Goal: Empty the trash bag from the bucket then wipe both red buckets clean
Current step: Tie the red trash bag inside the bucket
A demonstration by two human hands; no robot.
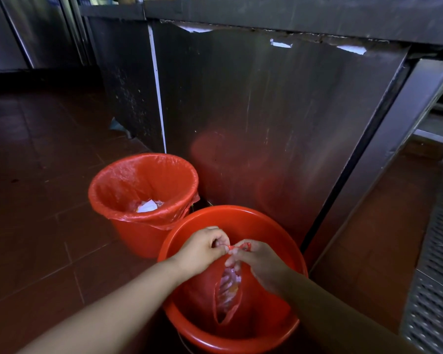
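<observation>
Head view looks down along two bare forearms that reach forward from the bottom edge and meet over the near bucket point(287, 241). Left hand point(202, 249) is curled, knuckles up, its grip pinched tight on the gathered neck of the red bag point(228, 295). Right hand point(262, 264) comes in from the right, fingers pointing left, its grip closed on the same neck, just beside the left fingertips. Both hands pinch the bag where its top is twisted into a small knot-like loop.

Below the hands the bag hangs inside the near bucket, thin and see-through, with pale crumpled scraps inside; what they are cannot be made out. Whether the bag's bottom touches the bucket's floor is unclear. Part of the near bucket's lower rim is cut off by the frame.

Beyond it, to the left, stands the far bucket point(138, 233), lined with a red liner point(128, 175) folded over its rim, white paper at the bottom. Both buckets sit on the brown tiled floor point(36, 200) beside a steel cabinet point(266, 111).
</observation>
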